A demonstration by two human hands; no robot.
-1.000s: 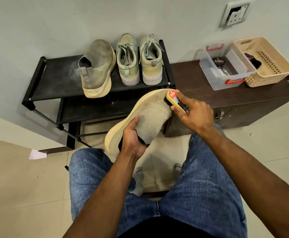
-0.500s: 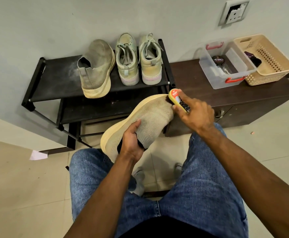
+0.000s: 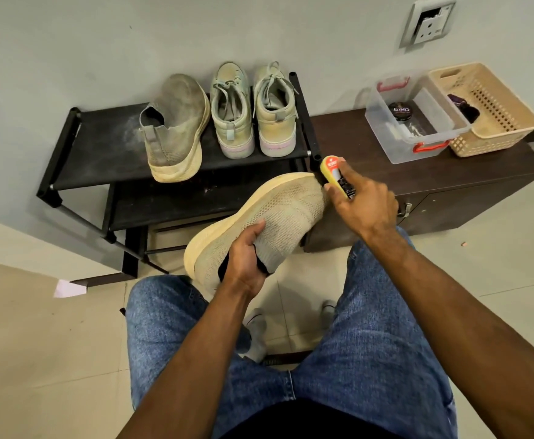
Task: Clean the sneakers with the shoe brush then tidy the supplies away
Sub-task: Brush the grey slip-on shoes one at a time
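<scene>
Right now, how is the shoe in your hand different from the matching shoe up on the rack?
The held shoe is tilted in the air, gripped by the left hand; the rack shoe stands flat on the black rack. The held shoe's knit looks paler; the rack shoe looks grey and dusty. The shoe brush, in the right hand, meets the held shoe only. Both are knit slip-ons with cream soles.

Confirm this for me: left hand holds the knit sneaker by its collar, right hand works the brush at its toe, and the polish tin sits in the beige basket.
One detail is wrong. The head view shows the polish tin in the clear plastic box, not the beige basket. The rest stands: the left hand holds the knit sneaker by its collar, and the right hand works the brush at its toe.
</scene>
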